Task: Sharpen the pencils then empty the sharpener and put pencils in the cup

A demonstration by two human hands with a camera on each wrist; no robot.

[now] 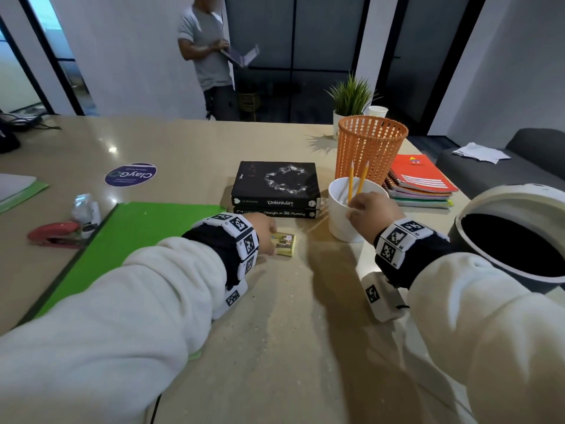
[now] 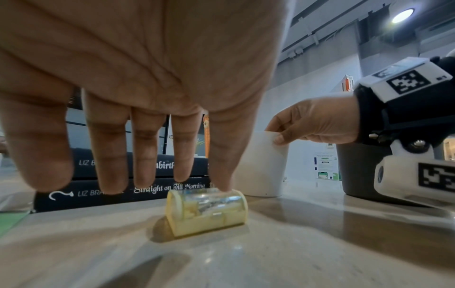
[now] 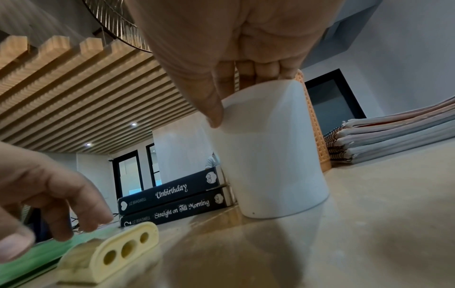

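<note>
1. The right hand gripped the near rim of the white cup, thumb pressed on the outer wall and the other fingers curled over the lip into the cup.
2. The cup stood upright on the tabletop, and 2 yellow pencils leaned inside it, just beyond the right hand's fingers, points up.
3. The left hand hung over the yellow sharpener, fingers straight and spread, pointing down.
4. In the left wrist view, 1 fingertip touched the top of the sharpener; the other fingers were clear of it.
5. The sharpener lay on the tabletop just under and ahead of the left hand, to the left of the cup, with 3 holes in its end face.
6. 2 black books lay stacked beyond the left hand, beside the cup.
7. An orange mesh basket stood behind the cup, past the right hand.
8. A round bin sat to the right of the right hand.
</note>
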